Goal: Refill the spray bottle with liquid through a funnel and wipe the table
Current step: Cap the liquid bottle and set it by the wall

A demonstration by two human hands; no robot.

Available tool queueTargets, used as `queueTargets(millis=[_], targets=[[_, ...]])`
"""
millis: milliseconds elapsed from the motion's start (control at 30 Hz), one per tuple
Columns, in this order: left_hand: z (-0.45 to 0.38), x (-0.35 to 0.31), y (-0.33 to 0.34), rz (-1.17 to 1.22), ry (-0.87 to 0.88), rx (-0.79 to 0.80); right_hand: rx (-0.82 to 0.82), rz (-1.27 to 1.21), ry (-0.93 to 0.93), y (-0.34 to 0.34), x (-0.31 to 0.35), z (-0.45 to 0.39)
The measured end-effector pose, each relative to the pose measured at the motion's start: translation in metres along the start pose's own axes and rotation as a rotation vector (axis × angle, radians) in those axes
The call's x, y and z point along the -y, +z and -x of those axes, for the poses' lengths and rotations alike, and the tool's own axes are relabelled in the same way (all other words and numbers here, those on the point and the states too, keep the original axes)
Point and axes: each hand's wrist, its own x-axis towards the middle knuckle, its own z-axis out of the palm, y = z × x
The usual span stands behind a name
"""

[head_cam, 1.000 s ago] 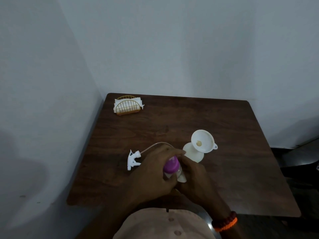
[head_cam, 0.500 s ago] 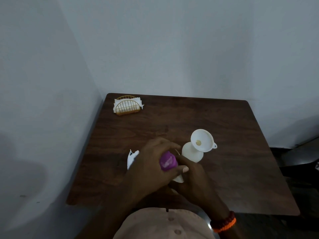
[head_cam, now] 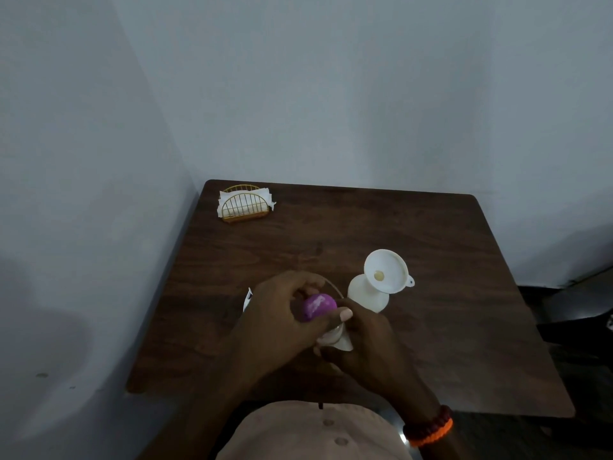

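Two hands on one item: a small refill bottle with a purple cap, held over the near middle of the dark wooden table. My left hand curls over the cap, thumb and fingers clamped round it; my right hand wraps the pale body from below and the right, fingers closed on it. Most of the bottle is hidden under my hands; only the cap top and a pale lower part show.

Item, just beyond my right hand: white spray bottle, upright, head off, with a white funnel seated in its neck, tilted a little toward the right. A yellowish spot shows at the funnel's throat. It stands near the refill bottle, not touching it as far as I can tell.

Item, left of my left hand: white spray head, mostly hidden behind my knuckles, its thin dip tube arching over toward the spray bottle.

Item, far left corner: gold wire napkin holder with white napkins, well apart from everything else.

Edges: table pushed into the wall corner on the left and back; right and near edges free. Bare wood lies to the right of the funnel and across the far half.

Worn: orange and dark beaded bracelet on my right wrist; beige buttoned shirt at the near edge.
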Motion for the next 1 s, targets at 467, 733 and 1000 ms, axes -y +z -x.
queueTargets(millis=[467, 733, 1000], targets=[[0.004, 0.002, -0.001, -0.088, 0.113, 0.17, -0.03, 0.008, -0.068, 0.001, 0.005, 0.002], [-0.002, 0.004, 0.001, -0.181, 0.056, 0.12, 0.01, 0.024, -0.026, -0.001, 0.002, 0.0], [0.004, 0.002, 0.008, 0.009, 0.083, 0.168, -0.015, -0.04, -0.04, 0.003, 0.007, 0.002]])
